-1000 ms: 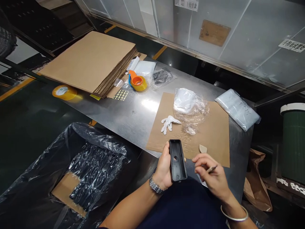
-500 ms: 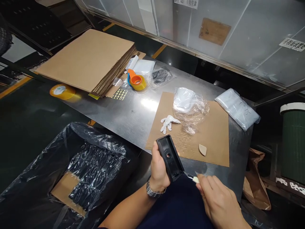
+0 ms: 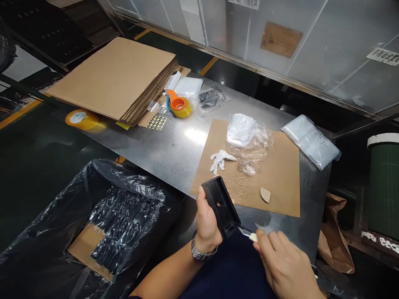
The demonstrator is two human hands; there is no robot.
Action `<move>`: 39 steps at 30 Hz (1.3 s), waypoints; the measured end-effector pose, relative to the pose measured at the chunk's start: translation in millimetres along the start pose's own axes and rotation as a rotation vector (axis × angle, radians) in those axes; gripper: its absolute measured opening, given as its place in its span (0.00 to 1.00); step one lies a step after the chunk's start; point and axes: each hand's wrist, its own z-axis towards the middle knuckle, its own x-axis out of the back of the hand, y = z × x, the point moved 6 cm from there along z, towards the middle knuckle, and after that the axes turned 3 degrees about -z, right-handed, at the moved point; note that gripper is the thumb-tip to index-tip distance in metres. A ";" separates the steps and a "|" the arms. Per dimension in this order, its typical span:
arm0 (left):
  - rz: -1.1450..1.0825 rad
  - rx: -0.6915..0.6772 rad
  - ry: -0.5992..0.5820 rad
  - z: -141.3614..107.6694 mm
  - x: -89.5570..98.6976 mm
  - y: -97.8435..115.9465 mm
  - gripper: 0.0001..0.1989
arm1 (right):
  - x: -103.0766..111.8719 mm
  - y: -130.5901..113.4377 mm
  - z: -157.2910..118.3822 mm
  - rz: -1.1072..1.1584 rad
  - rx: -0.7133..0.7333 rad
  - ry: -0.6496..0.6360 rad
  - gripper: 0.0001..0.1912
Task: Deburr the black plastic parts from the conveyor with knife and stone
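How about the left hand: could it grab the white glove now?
Probably not freely: the left hand grips the black part, though the white glove lies uncovered on the cardboard just beyond.

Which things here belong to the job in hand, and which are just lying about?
In hand:
- black hollow part, held in the left hand
- pale-handled tool, held in the right hand, tip at the part's edge

Apparently just lying about:
- white glove
- orange tape dispenser
- sticker sheet
- cardboard stack

Bright glare on steel tabletop (image 3: pixel 168 151); green floor (image 3: pixel 34 166) dim.
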 end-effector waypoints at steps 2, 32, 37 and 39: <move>-0.006 -0.002 -0.016 -0.6 -0.3 0.1 0.26 | 1.0 -0.2 -0.5 -0.007 0.004 0.001 0.17; 0.145 0.191 0.002 10.0 3.1 -11.6 0.24 | 2.5 19.6 6.2 0.185 -0.040 -0.009 0.16; 0.203 0.236 0.012 9.7 3.9 -13.6 0.25 | -9.6 22.4 5.6 0.173 -0.062 -0.169 0.20; 0.218 0.247 0.011 8.7 3.4 -14.0 0.26 | -10.9 21.1 6.3 0.158 -0.047 -0.196 0.20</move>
